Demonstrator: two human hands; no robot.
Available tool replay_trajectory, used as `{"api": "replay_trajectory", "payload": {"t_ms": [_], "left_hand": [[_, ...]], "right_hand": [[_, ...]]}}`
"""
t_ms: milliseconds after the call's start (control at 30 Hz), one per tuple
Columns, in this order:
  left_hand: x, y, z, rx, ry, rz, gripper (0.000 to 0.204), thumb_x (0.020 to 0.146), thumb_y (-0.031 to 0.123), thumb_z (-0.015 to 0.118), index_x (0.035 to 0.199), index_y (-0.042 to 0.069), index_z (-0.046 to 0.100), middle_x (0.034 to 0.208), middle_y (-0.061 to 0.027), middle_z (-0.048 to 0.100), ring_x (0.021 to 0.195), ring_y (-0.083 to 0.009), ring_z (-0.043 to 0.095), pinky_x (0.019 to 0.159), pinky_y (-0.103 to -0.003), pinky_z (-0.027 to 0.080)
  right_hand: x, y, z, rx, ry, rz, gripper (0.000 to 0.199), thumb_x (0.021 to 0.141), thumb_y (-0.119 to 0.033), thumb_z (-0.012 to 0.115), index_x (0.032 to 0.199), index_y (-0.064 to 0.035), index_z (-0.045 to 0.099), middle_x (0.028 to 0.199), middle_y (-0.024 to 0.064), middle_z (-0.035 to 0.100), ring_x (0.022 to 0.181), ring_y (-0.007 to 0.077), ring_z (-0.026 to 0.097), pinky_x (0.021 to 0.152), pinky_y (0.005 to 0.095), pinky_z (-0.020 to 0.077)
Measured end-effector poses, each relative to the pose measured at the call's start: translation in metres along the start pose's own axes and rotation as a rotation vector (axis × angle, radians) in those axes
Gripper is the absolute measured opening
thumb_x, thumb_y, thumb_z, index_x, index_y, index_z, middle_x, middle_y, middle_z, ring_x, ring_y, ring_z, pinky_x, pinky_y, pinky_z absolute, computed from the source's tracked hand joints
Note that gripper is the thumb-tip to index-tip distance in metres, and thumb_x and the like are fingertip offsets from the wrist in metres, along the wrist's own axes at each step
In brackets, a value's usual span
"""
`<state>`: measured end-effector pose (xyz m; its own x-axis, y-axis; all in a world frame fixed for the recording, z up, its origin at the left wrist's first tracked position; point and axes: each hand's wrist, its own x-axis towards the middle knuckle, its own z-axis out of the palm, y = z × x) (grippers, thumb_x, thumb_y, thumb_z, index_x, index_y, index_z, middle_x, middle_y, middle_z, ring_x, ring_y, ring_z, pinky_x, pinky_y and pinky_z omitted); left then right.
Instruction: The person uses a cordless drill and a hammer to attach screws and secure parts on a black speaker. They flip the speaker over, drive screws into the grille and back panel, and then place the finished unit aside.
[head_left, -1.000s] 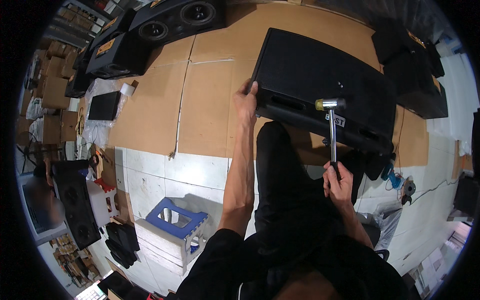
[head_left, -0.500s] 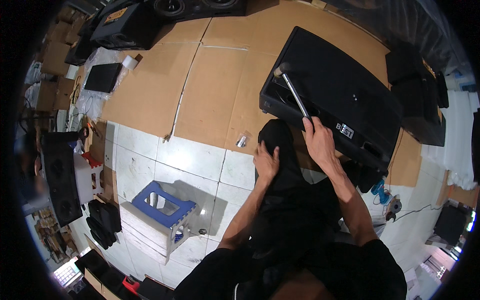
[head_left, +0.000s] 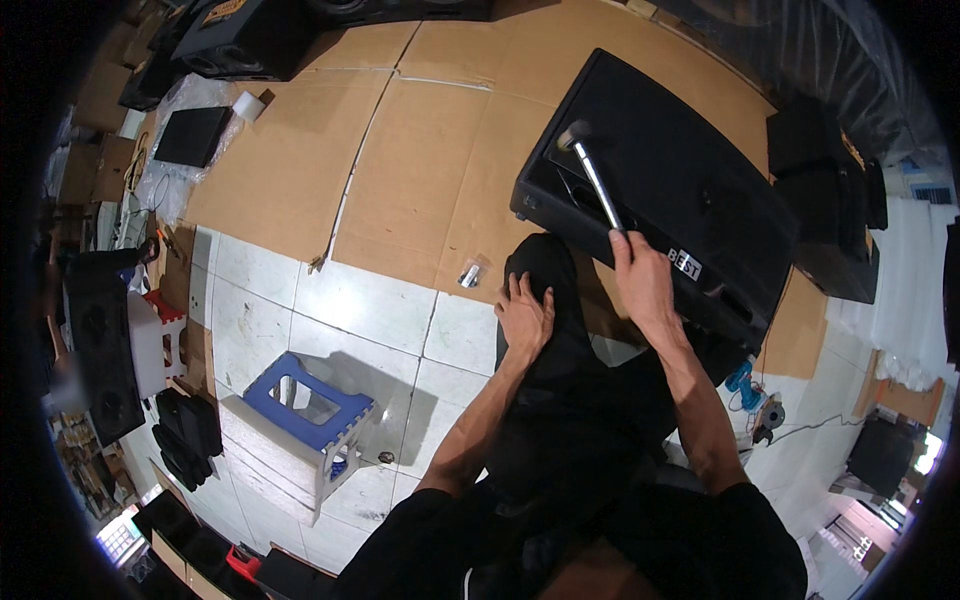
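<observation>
My right hand (head_left: pixel 640 285) grips the handle of a metal hammer (head_left: pixel 592 172), whose head points up and away over the open edge of a large black speaker cabinet (head_left: pixel 690 180). The cabinet lies flat on cardboard sheets (head_left: pixel 400 150) in front of me. My left hand (head_left: pixel 525 318) rests flat on my knee, in black trousers, with fingers spread and nothing in it. A small shiny metal piece (head_left: pixel 469 275) lies on the floor just left of that knee.
A blue and white step stool (head_left: pixel 300 415) stands on the white tiled floor at lower left. Black speaker boxes (head_left: pixel 250 35) line the far edge, more sit at the right (head_left: pixel 830 200) and left (head_left: pixel 100 340). A blue object with cable (head_left: pixel 745 385) lies right of my leg.
My left hand has left the cabinet's edge and come down onto my knee. The hammer has swung from hanging over the cabinet's middle to pointing at its left end.
</observation>
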<state>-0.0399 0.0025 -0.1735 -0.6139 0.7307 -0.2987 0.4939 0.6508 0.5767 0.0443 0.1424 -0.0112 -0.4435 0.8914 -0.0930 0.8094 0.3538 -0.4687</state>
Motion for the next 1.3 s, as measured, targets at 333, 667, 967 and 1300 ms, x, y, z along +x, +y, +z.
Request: {"api": "replay_trajectory", "payload": {"t_ms": [333,667,967,1300], "left_hand": [[0.003,0.000,0.003,-0.003,0.013,-0.008,0.055,0.091,0.039,0.053,0.134,0.004,0.045,0.142,-0.0206,0.041,0.127,-0.0409,0.037,0.102,-0.055,0.031],[0.000,0.000,0.004,0.012,0.019,0.000,0.055,0.090,0.038,0.055,0.132,0.004,0.047,0.140,-0.0201,0.043,0.125,-0.0408,0.040,0.101,-0.054,0.033],[0.001,-0.001,0.004,-0.009,0.044,0.020,0.054,0.090,0.038,0.055,0.132,0.004,0.047,0.139,-0.0207,0.044,0.124,-0.0413,0.040,0.099,-0.055,0.033],[0.002,-0.011,0.013,-0.027,0.195,0.119,0.043,0.090,0.030,0.058,0.123,0.002,0.056,0.127,-0.0194,0.055,0.116,-0.0394,0.047,0.098,-0.051,0.037]], "right_hand": [[-0.001,0.002,0.009,-0.093,0.023,-0.040,0.039,0.099,-0.031,0.048,0.091,0.0054,0.058,0.072,0.0242,0.063,0.069,0.0412,0.065,0.058,0.0450,0.0512],[0.000,0.005,0.011,-0.146,-0.017,-0.064,0.039,0.099,-0.031,0.047,0.091,0.0047,0.058,0.076,0.0273,0.063,0.073,0.0415,0.065,0.060,0.0460,0.0508],[-0.002,0.004,0.014,-0.175,0.035,-0.098,0.041,0.100,-0.031,0.045,0.088,0.0055,0.059,0.075,0.0278,0.063,0.067,0.0427,0.064,0.059,0.0467,0.0511],[-0.050,0.026,-0.029,0.291,0.214,0.041,0.037,0.100,-0.031,0.049,0.084,0.0015,0.058,0.058,0.0115,0.054,0.050,0.0239,0.055,0.046,0.0353,0.0410]]}}
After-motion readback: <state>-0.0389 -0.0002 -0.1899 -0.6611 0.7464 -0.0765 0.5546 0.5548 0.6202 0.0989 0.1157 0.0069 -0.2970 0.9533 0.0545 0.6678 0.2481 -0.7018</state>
